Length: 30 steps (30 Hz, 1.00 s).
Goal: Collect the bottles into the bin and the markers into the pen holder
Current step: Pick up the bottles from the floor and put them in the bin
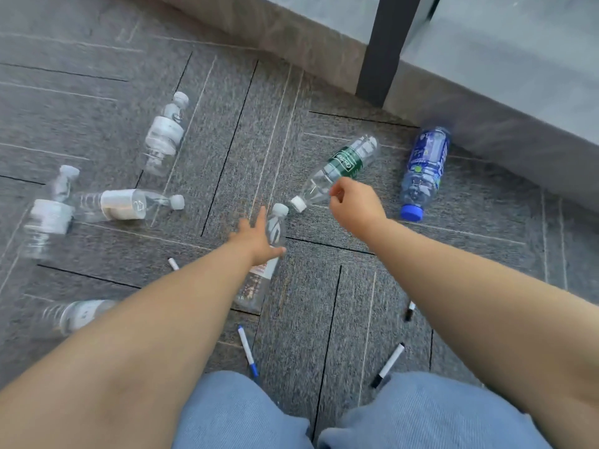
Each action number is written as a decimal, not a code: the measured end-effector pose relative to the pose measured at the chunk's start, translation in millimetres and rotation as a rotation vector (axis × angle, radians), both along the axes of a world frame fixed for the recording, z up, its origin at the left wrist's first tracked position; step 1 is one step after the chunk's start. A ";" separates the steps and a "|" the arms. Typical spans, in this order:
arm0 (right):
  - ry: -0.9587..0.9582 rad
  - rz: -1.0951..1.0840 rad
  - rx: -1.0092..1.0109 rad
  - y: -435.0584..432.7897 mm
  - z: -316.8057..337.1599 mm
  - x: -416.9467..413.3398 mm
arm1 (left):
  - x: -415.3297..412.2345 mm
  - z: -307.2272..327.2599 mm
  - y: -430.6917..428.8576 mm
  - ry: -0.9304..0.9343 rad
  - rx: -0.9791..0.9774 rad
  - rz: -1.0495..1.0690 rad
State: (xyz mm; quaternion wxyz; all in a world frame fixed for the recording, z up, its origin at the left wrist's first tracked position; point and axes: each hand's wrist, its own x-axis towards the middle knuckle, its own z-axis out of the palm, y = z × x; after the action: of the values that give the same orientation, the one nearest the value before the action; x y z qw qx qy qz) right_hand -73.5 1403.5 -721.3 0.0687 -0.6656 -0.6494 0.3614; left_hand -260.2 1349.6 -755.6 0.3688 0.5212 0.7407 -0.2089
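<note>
Seven or so clear plastic bottles lay scattered on the grey carpet floor (324, 303) — none binned yet. Left hand (256, 239), fingers spread wide, reached the red-labelled clear bottle (259, 280); right hand (355, 202) curled narrow at the green-labelled clear bottle (337, 170). Markers lay near the knees — plenty of open carpet, wall edge close behind.
</note>
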 end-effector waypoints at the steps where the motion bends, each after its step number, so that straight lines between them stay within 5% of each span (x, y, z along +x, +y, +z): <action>1: -0.004 0.030 -0.022 -6.4 -1.3 -2.0 | 3.1 -4.0 -4.2 -0.012 -0.024 -0.009; 5: -0.004 0.094 -0.021 -10.2 -3.8 -1.8 | 7.4 -10.5 -3.8 -0.028 -0.016 -0.091; 12: -0.094 -0.094 0.062 6.4 -18.3 39.8 | 2.4 15.2 9.7 0.114 0.637 -0.037; 18: -0.311 -0.282 -0.099 12.7 -43.8 86.0 | 21.7 20.0 16.6 -0.119 0.915 0.035; 24: -0.154 -0.482 -0.311 14.3 -57.7 97.1 | 67.7 27.3 39.5 -0.275 1.048 0.028; 30: -0.073 -0.519 -0.280 8.2 -64.5 108.4 | 80.6 26.3 38.9 -0.274 1.013 -0.027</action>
State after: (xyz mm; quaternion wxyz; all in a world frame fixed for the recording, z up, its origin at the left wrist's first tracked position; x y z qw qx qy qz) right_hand 34.9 1411.7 -785.8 0.0429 -0.8249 -0.4032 0.3938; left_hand -179.7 1388.5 -729.3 0.1614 0.6662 0.6870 0.2411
